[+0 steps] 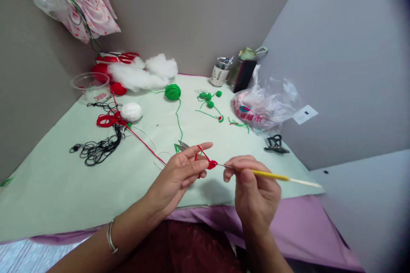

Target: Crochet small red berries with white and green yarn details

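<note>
Between the thumb and fingers of my left hand [185, 168] is a small red crochet piece [212, 164]. Red yarn [145, 145] runs from the left of the table to this hand and loops over its raised index finger. My right hand [254, 187] grips a crochet hook [269, 175] with a yellow handle and a pale end. The hook's metal tip meets the red piece; whether it sits inside a stitch I cannot tell. Behind my left hand lie scissors [182, 145] with green on the handle, partly hidden by the fingers.
A green yarn ball [172, 92], white yarn ball [131, 111] and tangled black yarn [99, 147] lie on the table. White stuffing [137, 74] is at the back. Small green crocheted balls [209, 104], a plastic bag [265, 104], a phone [245, 76] and a black hair clip [276, 144] are rightward.
</note>
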A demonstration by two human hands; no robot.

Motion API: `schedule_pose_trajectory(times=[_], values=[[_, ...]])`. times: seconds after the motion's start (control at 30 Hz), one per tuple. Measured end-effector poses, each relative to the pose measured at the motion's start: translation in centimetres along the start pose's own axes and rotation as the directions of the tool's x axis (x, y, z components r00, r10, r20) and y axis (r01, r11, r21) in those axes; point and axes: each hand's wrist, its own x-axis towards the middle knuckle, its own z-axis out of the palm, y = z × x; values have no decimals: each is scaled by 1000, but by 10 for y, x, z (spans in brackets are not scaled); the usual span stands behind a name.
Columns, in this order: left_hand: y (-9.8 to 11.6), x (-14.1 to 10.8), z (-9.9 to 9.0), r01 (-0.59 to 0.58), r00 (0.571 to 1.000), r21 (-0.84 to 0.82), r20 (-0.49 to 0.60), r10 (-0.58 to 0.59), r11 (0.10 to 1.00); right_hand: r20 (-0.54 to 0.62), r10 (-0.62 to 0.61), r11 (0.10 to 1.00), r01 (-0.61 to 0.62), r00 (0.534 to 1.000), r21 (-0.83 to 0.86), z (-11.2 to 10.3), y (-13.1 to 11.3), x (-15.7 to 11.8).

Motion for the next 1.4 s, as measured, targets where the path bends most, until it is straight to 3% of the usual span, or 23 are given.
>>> schedule_pose_trajectory(times=[0.07, 0.17, 0.3, 0.4, 0.47, 0.53, 0.6, 0.67, 0.7, 0.77, 0.87, 0.9, 0.97, 1.03, 1.1, 1.13, 1.2, 1.3, 1.33, 1.4], values=[[-1, -1, 2, -35, 999, 55, 5, 35, 998, 16, 57, 996, -58, 998, 70, 2, -2, 3], [-5, -1, 5, -91, 996, 124, 22, 89, 988, 77, 19, 999, -16, 997, -45, 4, -3, 2], [-11, 1, 7, -180, 983, 141, -19, 185, 973, 139, -119, 954, 152, 983, -258, 2, 2, -10], [-11, 2, 6, -115, 993, 56, -22, 116, 992, 209, -240, 853, 309, 948, -421, -1, 5, -15], [-9, 3, 5, -36, 999, -21, 0, 36, 999, 171, -216, 875, 268, 961, -402, -3, 5, -13], [-8, 3, 3, 4, 1000, -72, 17, -2, 997, 54, -104, 959, 115, 993, -258, -3, 3, -7], [-7, 3, 3, -17, 1000, -72, 7, 18, 997, -24, 23, 998, -25, 999, -58, -1, 0, -2], [-9, 3, 5, -86, 996, -17, -23, 86, 996, -28, 84, 996, -83, 996, 21, 2, 0, 0], [-10, 2, 7, -130, 991, 15, -41, 130, 991, -9, 73, 997, -73, 997, -19, 4, 1, -1], [-14, 2, 9, -191, 979, 48, -62, 194, 980, 34, -62, 972, 68, 997, -224, 7, 5, -6], [-17, 3, 9, -101, 994, -23, -34, 100, 995, 107, -313, 834, 327, 944, -445, 8, 12, -12], [-16, 4, 8, -40, 999, -59, -11, 40, 997, 95, -321, 835, 329, 942, -441, 7, 13, -12], [-14, 6, 4, 41, 999, -112, 22, -39, 993, 1, -219, 921, 207, 976, -329, 3, 13, -8], [-12, 7, 1, 17, 1000, -116, 8, -17, 993, -69, -40, 991, 31, 997, -130, 1, 10, -3], [-12, 7, 0, -77, 997, -41, -23, 76, 996, -51, 71, 997, -72, 996, -15, 1, 7, 1], [-13, 7, 1, -131, 991, 17, -27, 131, 991, -13, 71, 997, -71, 997, -36, 2, 6, 1], [-16, 6, 2, -206, 978, 108, -19, 209, 972, 49, -50, 978, 58, 998, -200, 6, 5, -2], [-17, 5, 3, -171, 985, 98, 5, 172, 980, 68, -265, 891, 272, 962, -365, 11, 6, -7], [-17, 4, 3, -137, 991, 71, 13, 136, 988, 45, -270, 899, 269, 962, -347, 11, 6, -8], [-15, 4, 3, -85, 996, 32, 31, 84, 996, -10, -160, 962, 153, 987, -225, 10, 7, -7]])
